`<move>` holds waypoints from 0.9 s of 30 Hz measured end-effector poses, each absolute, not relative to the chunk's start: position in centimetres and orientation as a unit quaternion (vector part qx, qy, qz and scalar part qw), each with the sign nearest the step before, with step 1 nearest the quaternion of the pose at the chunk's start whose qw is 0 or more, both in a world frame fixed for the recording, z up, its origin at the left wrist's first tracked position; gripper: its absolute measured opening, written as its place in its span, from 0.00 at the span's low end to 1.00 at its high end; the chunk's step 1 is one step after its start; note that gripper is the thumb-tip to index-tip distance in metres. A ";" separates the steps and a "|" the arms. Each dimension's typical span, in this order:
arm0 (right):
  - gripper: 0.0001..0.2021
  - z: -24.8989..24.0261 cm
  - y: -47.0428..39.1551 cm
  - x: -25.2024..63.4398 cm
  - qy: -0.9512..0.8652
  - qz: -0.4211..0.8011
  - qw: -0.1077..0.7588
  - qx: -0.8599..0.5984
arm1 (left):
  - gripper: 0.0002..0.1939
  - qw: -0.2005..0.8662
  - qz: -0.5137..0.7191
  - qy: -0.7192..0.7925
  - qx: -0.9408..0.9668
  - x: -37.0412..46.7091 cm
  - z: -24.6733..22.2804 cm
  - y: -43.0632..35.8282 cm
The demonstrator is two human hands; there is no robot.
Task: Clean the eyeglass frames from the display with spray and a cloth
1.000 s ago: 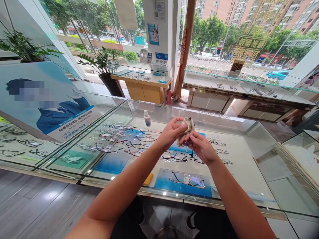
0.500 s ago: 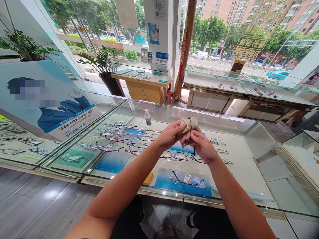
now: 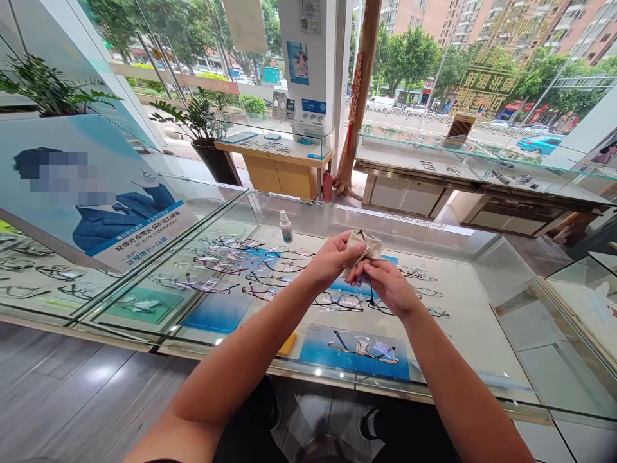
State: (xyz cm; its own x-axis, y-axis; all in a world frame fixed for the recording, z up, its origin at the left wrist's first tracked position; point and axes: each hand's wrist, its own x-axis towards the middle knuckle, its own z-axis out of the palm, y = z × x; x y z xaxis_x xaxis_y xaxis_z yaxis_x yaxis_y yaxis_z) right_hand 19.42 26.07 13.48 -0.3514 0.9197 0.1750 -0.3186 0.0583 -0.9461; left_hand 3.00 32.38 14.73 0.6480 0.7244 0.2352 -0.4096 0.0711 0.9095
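My left hand [image 3: 336, 257] is closed on a beige cleaning cloth [image 3: 372, 247], its thumb pressing the folded fabric. My right hand [image 3: 389, 284] pinches a pair of dark-framed eyeglasses just below the cloth; a thin temple [image 3: 371, 293] hangs down from the fingers. Most of the frame is hidden by the cloth and both hands. A small white bottle [image 3: 286, 227] stands upright on the glass counter, left of and beyond my hands. Under them, several eyeglasses [image 3: 340, 301] lie inside the glass display case [image 3: 463, 302].
A gold-rimmed pair of glasses [image 3: 364, 347] lies on a blue panel near the front edge. Left of it is a yellow object [image 3: 288, 344]. A tilted poster board [image 3: 91, 193] stands at the left. Beyond are more display counters [image 3: 409, 186] and a potted plant [image 3: 212, 151].
My left hand's thumb has moved over the cloth, which is now folded differently and spreads further right. The dark rim that showed at its top is mostly covered. Both arms stay nearly in place.
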 end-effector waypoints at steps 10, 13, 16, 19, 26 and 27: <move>0.14 13.7 26.0 20.0 -0.514 0.625 0.508 -0.296 | 0.24 0.754 0.355 0.103 0.543 2.3 15.3 33.0; 0.14 13.5 26.1 20.1 -0.491 0.628 0.522 -0.304 | 0.23 0.746 0.367 0.108 0.545 2.4 15.4 32.7; 0.14 13.2 26.3 19.9 -0.481 0.635 0.524 -0.302 | 0.22 0.708 0.409 0.130 0.561 3.0 15.1 32.2; 0.14 13.1 26.4 19.7 -0.487 0.626 0.527 -0.307 | 0.24 0.683 0.431 0.151 0.569 3.4 14.7 32.1; 0.15 13.5 26.5 20.2 -0.492 0.610 0.529 -0.327 | 0.27 0.698 0.432 0.144 0.553 3.3 14.7 32.9; 0.15 13.6 26.6 20.3 -0.489 0.606 0.534 -0.330 | 0.26 0.706 0.432 0.141 0.544 3.3 14.8 32.9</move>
State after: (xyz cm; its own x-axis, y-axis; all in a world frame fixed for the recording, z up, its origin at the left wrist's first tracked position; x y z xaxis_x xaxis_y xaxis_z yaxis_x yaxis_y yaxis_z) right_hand 20.34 26.56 13.57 -0.2120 0.9696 0.1221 -0.3249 0.0479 -0.9445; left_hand 3.30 32.86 14.84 0.5873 0.7626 0.2711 -0.4565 0.0355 0.8890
